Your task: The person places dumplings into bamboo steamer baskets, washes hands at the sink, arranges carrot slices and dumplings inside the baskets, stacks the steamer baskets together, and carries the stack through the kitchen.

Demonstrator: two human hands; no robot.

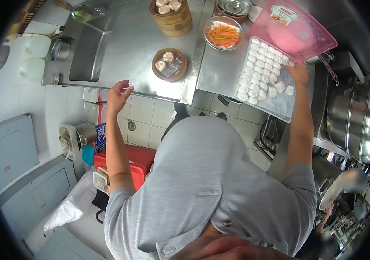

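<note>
My left hand [119, 97] hovers at the front edge of the steel counter with its fingers apart and nothing in them. My right hand [298, 73] is at the right side of a clear plastic tray [276, 110], its fingertips closed on a small pale dumpling, partly hidden. Rows of round white dumplings [258, 65] fill the tray's left part. A few looser, pleated dumplings [273, 92] lie at its right. Between my hands stands a small round bamboo steamer [179, 78] holding two open-topped dumplings [164, 63] on a clear liner.
Stacked bamboo steamers [174, 27] with more dumplings stand farther back. Nearby are a bowl of carrot strips [223, 34] and a tilted pink plastic lid [313, 30]. A sink [90, 56] is at left, a large steel pot [354, 121] at right, a red bin [139, 158] below.
</note>
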